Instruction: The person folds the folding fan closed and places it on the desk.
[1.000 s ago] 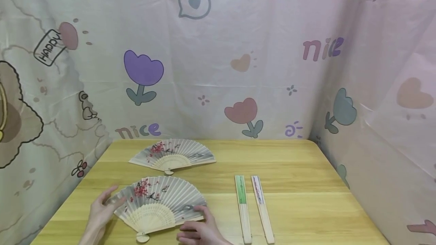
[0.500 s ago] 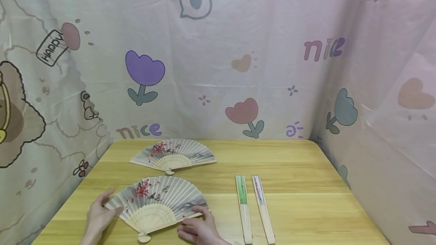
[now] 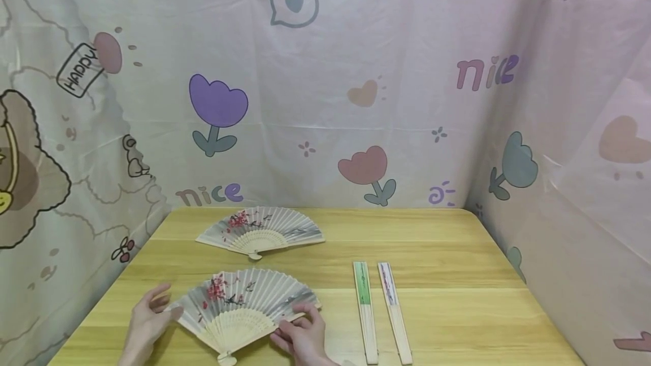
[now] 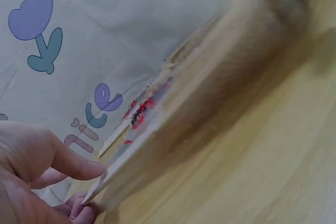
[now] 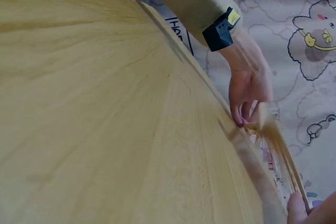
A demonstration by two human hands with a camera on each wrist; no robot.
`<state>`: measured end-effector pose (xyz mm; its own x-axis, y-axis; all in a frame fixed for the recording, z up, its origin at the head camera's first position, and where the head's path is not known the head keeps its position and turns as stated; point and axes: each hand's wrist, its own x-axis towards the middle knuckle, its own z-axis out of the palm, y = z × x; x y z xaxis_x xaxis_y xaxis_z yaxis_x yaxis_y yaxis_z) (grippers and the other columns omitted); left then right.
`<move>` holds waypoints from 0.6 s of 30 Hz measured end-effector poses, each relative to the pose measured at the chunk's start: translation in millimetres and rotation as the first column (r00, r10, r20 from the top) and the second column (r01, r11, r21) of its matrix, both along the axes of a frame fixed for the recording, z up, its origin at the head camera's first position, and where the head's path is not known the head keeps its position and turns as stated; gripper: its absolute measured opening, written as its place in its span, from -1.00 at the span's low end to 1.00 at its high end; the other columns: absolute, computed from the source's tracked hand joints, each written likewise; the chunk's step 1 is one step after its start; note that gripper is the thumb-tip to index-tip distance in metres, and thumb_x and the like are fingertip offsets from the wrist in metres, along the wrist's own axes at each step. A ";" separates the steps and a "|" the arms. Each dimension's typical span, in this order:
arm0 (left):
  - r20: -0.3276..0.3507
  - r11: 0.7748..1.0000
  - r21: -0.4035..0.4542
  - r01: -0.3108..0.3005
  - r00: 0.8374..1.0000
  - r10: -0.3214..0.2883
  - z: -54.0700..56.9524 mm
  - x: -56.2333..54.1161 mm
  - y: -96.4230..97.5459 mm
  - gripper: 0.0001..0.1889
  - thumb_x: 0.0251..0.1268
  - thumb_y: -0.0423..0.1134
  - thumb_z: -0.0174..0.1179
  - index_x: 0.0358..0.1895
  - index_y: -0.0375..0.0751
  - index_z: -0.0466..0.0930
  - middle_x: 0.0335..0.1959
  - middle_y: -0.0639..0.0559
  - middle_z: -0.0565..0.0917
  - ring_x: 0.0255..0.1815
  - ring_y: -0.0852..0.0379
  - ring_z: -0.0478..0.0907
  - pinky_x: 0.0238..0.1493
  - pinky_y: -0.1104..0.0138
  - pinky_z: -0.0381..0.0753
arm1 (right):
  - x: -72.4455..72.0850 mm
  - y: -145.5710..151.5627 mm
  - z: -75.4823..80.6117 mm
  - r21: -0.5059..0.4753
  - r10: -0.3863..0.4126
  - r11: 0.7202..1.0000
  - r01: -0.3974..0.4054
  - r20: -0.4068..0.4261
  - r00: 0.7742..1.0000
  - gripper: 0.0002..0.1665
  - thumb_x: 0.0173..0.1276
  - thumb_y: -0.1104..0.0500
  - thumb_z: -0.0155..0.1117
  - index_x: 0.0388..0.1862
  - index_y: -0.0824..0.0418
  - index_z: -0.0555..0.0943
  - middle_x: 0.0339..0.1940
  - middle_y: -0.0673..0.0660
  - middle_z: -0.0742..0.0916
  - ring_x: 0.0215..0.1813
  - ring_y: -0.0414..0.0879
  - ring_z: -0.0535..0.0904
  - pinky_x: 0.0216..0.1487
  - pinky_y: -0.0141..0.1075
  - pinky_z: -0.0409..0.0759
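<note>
In the head view an open folding fan (image 3: 239, 312), grey-white with red blossoms and pale ribs, is spread at the front left, its pivot towards me. My left hand (image 3: 147, 321) pinches its left corner, thumb above and fingers below, as the left wrist view shows at the fan's edge (image 4: 126, 161). Along the right outer rib, my right hand (image 3: 305, 335) holds the fan between thumb and fingers. The right wrist view has the fan (image 5: 283, 161) nearly edge-on, tilted off the table, with the left hand (image 5: 252, 80) at its far end.
A second open fan (image 3: 261, 233) with the same print lies behind, near the table's back edge. Two folded fans, one green-topped (image 3: 365, 312) and one white-topped (image 3: 394, 312), lie side by side to the right. Printed cloth (image 3: 305, 72) hangs around the wooden table (image 3: 458, 309).
The front fan has shifted slightly right and towards me, its pivot lower in view. The right hand has closed in on the right rib. The other fans stay in place.
</note>
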<state>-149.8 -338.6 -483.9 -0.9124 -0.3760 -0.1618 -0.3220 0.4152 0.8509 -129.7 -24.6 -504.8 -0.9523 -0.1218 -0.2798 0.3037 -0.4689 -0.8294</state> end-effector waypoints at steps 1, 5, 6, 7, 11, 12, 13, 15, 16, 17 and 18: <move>-0.011 0.999 0.031 -0.019 1.000 0.019 0.3 0.2 0.2 -0.14 0.15 -0.46 0.30 0.51 -0.43 0.06 0.26 -0.52 0.40 -0.06 0.17 0.56 -0.26 0.73 0.46 | -0.4 -0.5 0.0 0.004 -0.008 1.000 0.008 0.003 1.000 -0.54 0.23 0.54 0.28 0.01 0.34 0.31 -0.45 0.03 0.55 -0.36 -0.11 0.66 -0.15 -0.21 0.84; -0.032 0.965 0.237 -0.111 0.992 0.122 1.1 -0.1 -0.5 -0.29 0.16 -0.52 0.31 0.40 -0.20 0.29 -0.14 0.12 0.59 -0.31 0.59 0.43 -0.22 0.70 0.60 | -2.6 -2.2 -1.5 0.010 -0.032 0.999 0.032 0.002 0.999 -0.51 0.20 0.58 0.26 -0.08 0.29 0.23 -0.42 0.06 0.55 -0.38 -0.10 0.65 -0.19 -0.22 0.85; -0.028 0.946 0.298 -0.128 0.989 0.142 1.2 -0.1 -0.8 -0.32 0.19 -0.52 0.30 0.37 -0.10 0.30 -0.23 0.29 0.56 -0.32 0.60 0.45 -0.21 0.69 0.62 | -3.2 -2.2 -2.2 0.007 -0.037 0.999 0.037 -0.004 0.999 -0.50 0.20 0.58 0.25 -0.11 0.27 0.20 -0.40 0.07 0.57 -0.38 -0.10 0.66 -0.21 -0.22 0.85; -0.022 0.929 0.348 -0.128 0.989 0.145 1.3 0.1 -1.5 -0.30 0.23 -0.50 0.29 0.40 -0.01 0.26 -0.30 0.39 0.55 -0.32 0.61 0.47 -0.19 0.70 0.62 | -3.7 -2.0 -2.7 0.002 -0.042 0.999 0.042 -0.008 0.999 -0.49 0.20 0.58 0.25 -0.14 0.25 0.17 -0.38 0.08 0.58 -0.38 -0.10 0.67 -0.21 -0.23 0.85; 0.013 0.822 0.550 -0.148 0.986 0.168 2.1 0.9 -1.3 -0.09 0.37 -0.40 0.23 0.61 0.07 -0.15 -0.45 0.54 0.54 -0.26 0.62 0.53 -0.06 0.72 0.61 | -6.2 0.7 -3.4 -0.035 -0.057 0.998 0.056 -0.022 0.998 -0.46 0.21 0.57 0.24 -0.25 0.19 0.10 -0.36 0.08 0.64 -0.40 -0.13 0.67 -0.21 -0.23 0.85; 0.015 0.786 0.601 -0.144 0.985 0.169 2.2 1.6 -0.9 -0.06 0.39 -0.38 0.22 0.63 0.00 -0.24 -0.45 0.55 0.55 -0.24 0.63 0.53 -0.01 0.72 0.60 | -6.7 1.8 -3.1 -0.046 -0.059 0.997 0.058 -0.023 0.998 -0.45 0.22 0.56 0.25 -0.27 0.18 0.08 -0.37 0.08 0.64 -0.40 -0.14 0.68 -0.20 -0.23 0.85; 0.009 0.745 0.654 -0.132 0.986 0.167 2.3 2.2 0.1 -0.07 0.42 -0.37 0.20 0.63 -0.05 -0.29 -0.44 0.53 0.56 -0.22 0.63 0.54 0.04 0.72 0.60 | -7.4 3.0 -2.8 -0.056 -0.063 0.996 0.062 -0.021 0.998 -0.45 0.23 0.55 0.25 -0.28 0.17 0.08 -0.38 0.06 0.65 -0.40 -0.15 0.68 -0.18 -0.22 0.85; -0.042 0.651 0.756 -0.073 0.986 0.159 1.4 4.4 2.7 -0.28 0.46 -0.39 0.16 0.55 0.16 0.07 -0.40 0.48 0.62 -0.17 0.59 0.58 0.11 0.69 0.61 | -8.6 5.7 -2.4 -0.081 -0.072 0.994 0.070 -0.016 0.997 -0.44 0.24 0.53 0.27 -0.30 0.17 0.07 -0.40 0.04 0.65 -0.38 -0.15 0.69 -0.15 -0.21 0.85; -0.068 0.602 0.798 -0.035 0.987 0.148 1.2 5.7 4.4 -0.42 0.47 -0.39 0.14 0.42 0.24 0.29 -0.38 0.45 0.65 -0.16 0.56 0.60 0.11 0.67 0.63 | -9.1 7.0 -2.2 -0.090 -0.077 0.993 0.076 -0.012 0.997 -0.44 0.24 0.52 0.28 -0.30 0.17 0.08 -0.39 0.04 0.65 -0.37 -0.15 0.71 -0.14 -0.21 0.85; -0.112 0.555 0.832 0.027 0.986 0.120 0.6 7.5 5.9 -0.54 0.50 -0.39 0.10 0.26 0.29 0.46 -0.33 0.41 0.69 -0.14 0.51 0.64 0.11 0.63 0.65 | -9.6 8.5 -1.8 -0.097 -0.083 0.992 0.081 -0.008 0.997 -0.45 0.25 0.51 0.28 -0.30 0.17 0.08 -0.40 0.03 0.64 -0.35 -0.14 0.72 -0.13 -0.20 0.85; -0.174 0.507 0.855 0.104 0.980 0.093 -0.4 8.9 7.5 -0.62 0.52 -0.41 0.05 0.09 0.25 0.59 -0.28 0.35 0.72 -0.11 0.45 0.67 0.11 0.59 0.68 | -10.4 9.7 -1.6 -0.105 -0.088 0.991 0.087 -0.003 0.996 -0.46 0.25 0.51 0.29 -0.29 0.18 0.09 -0.39 0.02 0.63 -0.34 -0.13 0.73 -0.11 -0.20 0.85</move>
<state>-140.8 -331.1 -484.2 -0.9606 -0.1366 -0.2422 -0.1303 -0.5481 0.8262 -140.1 -14.9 -506.4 -0.9626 -0.0660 -0.2627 0.2515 -0.5775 -0.7767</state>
